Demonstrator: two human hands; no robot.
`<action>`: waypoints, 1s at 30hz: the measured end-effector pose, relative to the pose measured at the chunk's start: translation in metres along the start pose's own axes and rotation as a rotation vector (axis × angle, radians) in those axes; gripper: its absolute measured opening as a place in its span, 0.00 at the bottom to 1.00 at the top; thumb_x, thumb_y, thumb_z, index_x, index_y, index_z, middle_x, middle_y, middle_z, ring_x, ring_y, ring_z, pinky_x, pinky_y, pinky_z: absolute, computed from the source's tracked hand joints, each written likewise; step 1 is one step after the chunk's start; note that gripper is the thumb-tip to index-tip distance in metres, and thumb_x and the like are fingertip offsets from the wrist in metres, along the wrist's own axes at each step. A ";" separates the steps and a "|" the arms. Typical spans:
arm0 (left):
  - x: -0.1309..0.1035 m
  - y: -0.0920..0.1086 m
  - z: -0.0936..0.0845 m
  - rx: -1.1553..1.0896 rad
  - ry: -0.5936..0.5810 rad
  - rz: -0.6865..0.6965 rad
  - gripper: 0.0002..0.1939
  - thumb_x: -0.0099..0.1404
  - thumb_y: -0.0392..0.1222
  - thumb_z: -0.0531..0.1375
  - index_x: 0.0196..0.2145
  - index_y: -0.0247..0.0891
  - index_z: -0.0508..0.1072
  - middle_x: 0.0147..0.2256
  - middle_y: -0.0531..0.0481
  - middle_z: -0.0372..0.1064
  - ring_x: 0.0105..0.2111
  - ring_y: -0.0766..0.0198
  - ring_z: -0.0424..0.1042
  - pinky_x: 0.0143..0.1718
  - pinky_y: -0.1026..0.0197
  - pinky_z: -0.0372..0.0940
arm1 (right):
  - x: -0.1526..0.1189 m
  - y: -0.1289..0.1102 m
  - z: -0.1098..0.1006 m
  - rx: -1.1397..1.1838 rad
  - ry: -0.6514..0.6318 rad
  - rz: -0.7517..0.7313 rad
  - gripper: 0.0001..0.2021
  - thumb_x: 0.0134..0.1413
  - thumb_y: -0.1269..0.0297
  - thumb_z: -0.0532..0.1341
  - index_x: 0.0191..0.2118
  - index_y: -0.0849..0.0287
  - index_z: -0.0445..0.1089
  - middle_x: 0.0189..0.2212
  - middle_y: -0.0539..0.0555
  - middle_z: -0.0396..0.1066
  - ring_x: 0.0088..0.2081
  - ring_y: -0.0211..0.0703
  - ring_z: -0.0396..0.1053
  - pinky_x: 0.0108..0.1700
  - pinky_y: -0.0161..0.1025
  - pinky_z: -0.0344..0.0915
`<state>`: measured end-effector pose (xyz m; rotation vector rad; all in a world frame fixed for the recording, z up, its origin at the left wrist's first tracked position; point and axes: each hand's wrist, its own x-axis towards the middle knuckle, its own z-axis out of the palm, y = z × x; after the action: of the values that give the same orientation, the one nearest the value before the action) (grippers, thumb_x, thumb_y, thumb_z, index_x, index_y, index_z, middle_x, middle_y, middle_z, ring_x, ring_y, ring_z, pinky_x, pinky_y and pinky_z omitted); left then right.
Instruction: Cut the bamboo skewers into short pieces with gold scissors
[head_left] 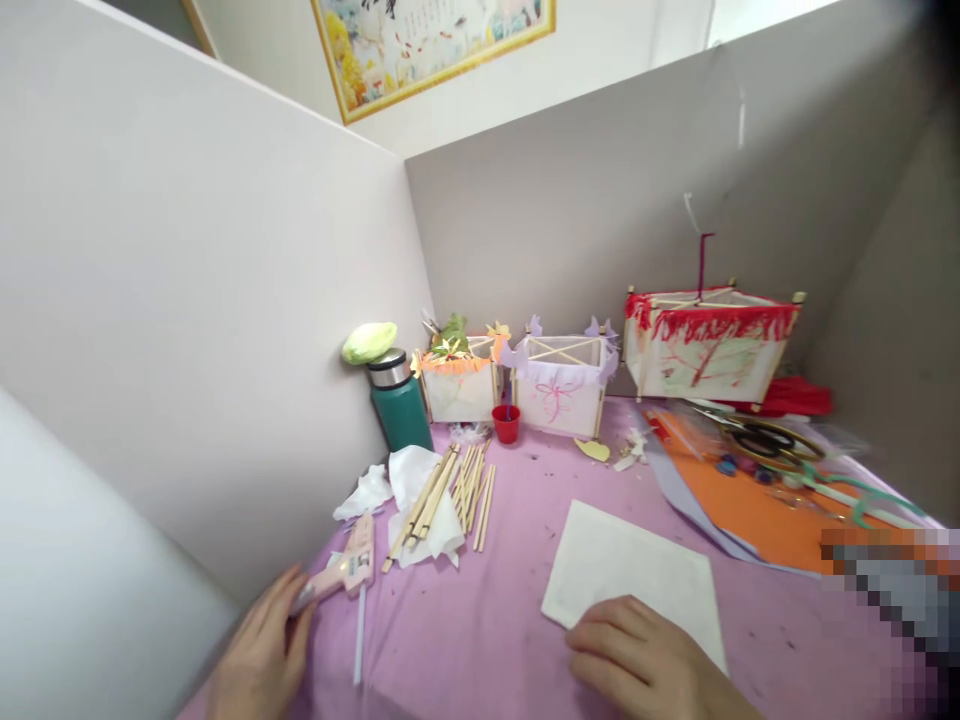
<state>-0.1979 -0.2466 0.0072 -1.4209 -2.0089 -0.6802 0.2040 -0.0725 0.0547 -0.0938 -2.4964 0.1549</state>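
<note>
Just right of the left hand (262, 645), see the pink glue gun (358, 562), grasped by its handle, barrel pointing away (glue stick (359, 635) trailing nearward); under the relaxed right hand (637, 655), white sheet (634, 560).

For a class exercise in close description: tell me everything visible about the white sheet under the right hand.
The white sheet is plain, slightly creamy and straight-edged; whether paper or thin fabric, I can't tell. It lies flat and slightly turned on the purple cloth. The right hand rests on its near side, partly hiding it.
</note>
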 end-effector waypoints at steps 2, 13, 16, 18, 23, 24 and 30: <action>0.017 0.030 -0.006 -0.038 0.045 -0.037 0.19 0.66 0.50 0.52 0.48 0.38 0.69 0.48 0.39 0.71 0.47 0.50 0.71 0.51 0.47 0.63 | -0.009 0.008 -0.010 -0.068 0.044 0.038 0.14 0.61 0.72 0.50 0.46 0.58 0.69 0.37 0.57 0.76 0.37 0.45 0.71 0.38 0.40 0.67; 0.162 0.234 0.046 -0.110 -0.660 0.089 0.12 0.65 0.44 0.53 0.36 0.43 0.76 0.35 0.47 0.77 0.38 0.58 0.74 0.37 0.60 0.63 | -0.032 0.053 -0.035 -0.154 0.107 0.373 0.17 0.55 0.78 0.50 0.43 0.57 0.71 0.35 0.56 0.74 0.37 0.43 0.71 0.38 0.39 0.65; 0.179 0.260 0.072 -0.060 -0.658 0.099 0.13 0.64 0.44 0.53 0.36 0.37 0.76 0.36 0.38 0.76 0.40 0.49 0.73 0.40 0.54 0.62 | -0.030 0.069 -0.034 -0.175 -0.015 0.627 0.14 0.59 0.73 0.52 0.44 0.56 0.72 0.34 0.54 0.75 0.36 0.43 0.72 0.37 0.37 0.64; 0.179 0.263 0.094 -0.048 -0.670 0.115 0.16 0.65 0.44 0.51 0.34 0.34 0.75 0.36 0.34 0.75 0.40 0.47 0.73 0.40 0.51 0.61 | -0.034 0.081 -0.025 -0.202 0.001 0.711 0.12 0.61 0.70 0.53 0.45 0.57 0.71 0.36 0.53 0.75 0.38 0.42 0.72 0.40 0.36 0.63; 0.165 0.241 0.144 0.076 -0.658 0.241 0.18 0.64 0.46 0.49 0.34 0.33 0.74 0.40 0.34 0.73 0.44 0.45 0.70 0.44 0.50 0.59 | -0.046 0.086 -0.002 -0.311 -0.178 0.812 0.10 0.60 0.66 0.55 0.32 0.57 0.72 0.29 0.51 0.73 0.31 0.39 0.70 0.33 0.34 0.59; 0.162 0.236 0.150 0.080 -0.653 0.260 0.17 0.64 0.45 0.49 0.35 0.33 0.74 0.40 0.35 0.73 0.44 0.46 0.70 0.45 0.50 0.59 | -0.046 0.084 -0.002 -0.312 -0.196 0.823 0.10 0.60 0.66 0.55 0.31 0.57 0.72 0.29 0.50 0.73 0.30 0.39 0.70 0.32 0.34 0.59; 0.155 0.220 0.170 0.026 -0.648 0.282 0.19 0.65 0.44 0.46 0.32 0.37 0.74 0.37 0.38 0.73 0.41 0.48 0.70 0.45 0.49 0.58 | -0.044 0.121 -0.055 -0.366 -0.196 1.073 0.11 0.61 0.66 0.54 0.35 0.53 0.74 0.34 0.47 0.75 0.36 0.36 0.70 0.36 0.31 0.59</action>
<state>-0.0577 0.0395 0.0142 -2.0420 -2.1845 -0.0619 0.2756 0.0478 0.0562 -1.6161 -2.3577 0.1380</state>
